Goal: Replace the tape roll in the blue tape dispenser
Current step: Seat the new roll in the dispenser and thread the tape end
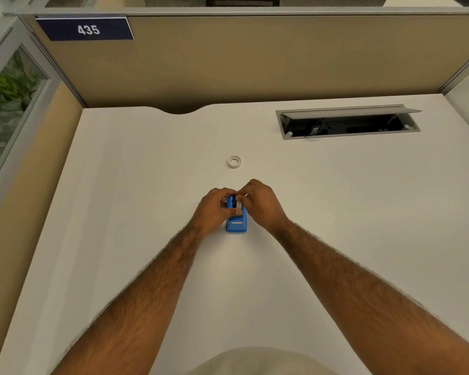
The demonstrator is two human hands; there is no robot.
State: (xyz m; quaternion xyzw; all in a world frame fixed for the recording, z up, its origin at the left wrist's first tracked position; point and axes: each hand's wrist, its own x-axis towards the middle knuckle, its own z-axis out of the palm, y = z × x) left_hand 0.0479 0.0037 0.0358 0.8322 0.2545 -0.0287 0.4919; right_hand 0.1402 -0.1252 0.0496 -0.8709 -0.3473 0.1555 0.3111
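Both hands, left (214,209) and right (260,204), grip the blue tape dispenser (236,221) on the desk (146,171).

Pretty bare setup: a white desk (322,212) with a curved notch cut into its back edge. Far right there's a cable hatch (348,123) with its lid flipped open, wires and plugs inside. Tan cubicle partition (255,60) runs behind, wearing a dark nameplate (86,29) that reads 435. Glass panel (8,104) on the left shows greenery.
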